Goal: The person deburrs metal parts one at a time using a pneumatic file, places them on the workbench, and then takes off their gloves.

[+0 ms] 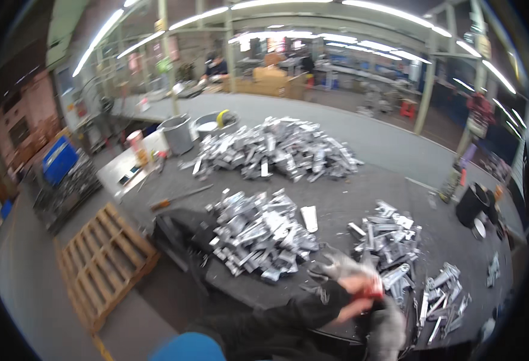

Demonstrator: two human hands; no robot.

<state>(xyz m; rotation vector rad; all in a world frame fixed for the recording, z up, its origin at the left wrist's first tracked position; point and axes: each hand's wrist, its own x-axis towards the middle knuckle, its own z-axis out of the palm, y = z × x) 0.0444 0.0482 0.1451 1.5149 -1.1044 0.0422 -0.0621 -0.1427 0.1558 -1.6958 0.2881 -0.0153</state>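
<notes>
My left hand (356, 290) reaches out of a black sleeve at the lower middle, blurred by motion, with a small red thing (373, 293) at its fingers and a grey glove-like cloth (336, 265) just above it. My right hand (388, 328), in a grey glove, sits right below it near the lower edge, also blurred. Both hands hover at the near edge of a pile of silver metal pieces (388, 240). I cannot make out either grip.
More heaps of silver metal pieces lie on the dark surface: a large far heap (276, 147), a middle heap (258, 231), a small heap (445, 295). A wooden pallet (105, 259), grey bucket (177, 132), blue crate (59, 159) and black bucket (472, 204) stand around. A person (216, 63) works far back.
</notes>
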